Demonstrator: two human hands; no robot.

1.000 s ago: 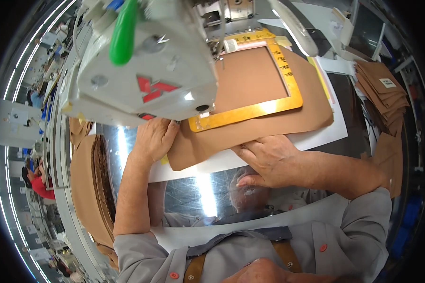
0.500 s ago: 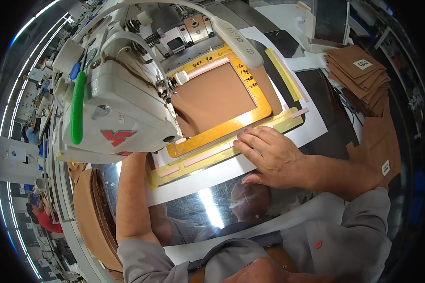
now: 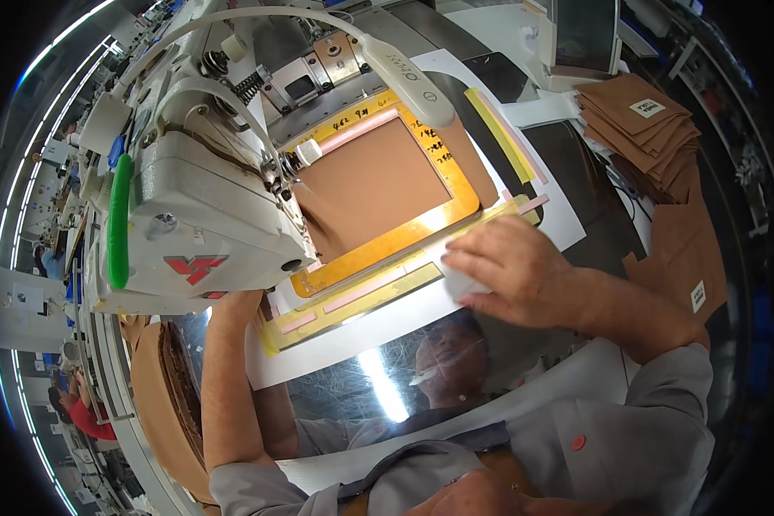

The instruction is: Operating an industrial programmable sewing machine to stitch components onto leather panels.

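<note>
A brown leather-like panel lies under a yellow rectangular frame, beneath the sewing machine head. Along the frame's near side runs a strip with yellow and pink tape, over a large white sheet. My right hand is closed at the strip's right part, its thumb and fingers seemingly pinching the white sheet's raised near edge. Behind the lower part of the machine head reaches my left hand; only its wrist end shows, and its fingers are hidden.
Stacked brown pieces with white labels sit at the right. More brown pieces are piled at the left. A green-handled tool hangs on the machine's side. A lamp on a bent neck overhangs the frame. The near tabletop is shiny.
My right hand has risen from lying across the taped strip and closed its fingers, with white sheet showing between them and the thumb. The whole view has shifted slightly.
</note>
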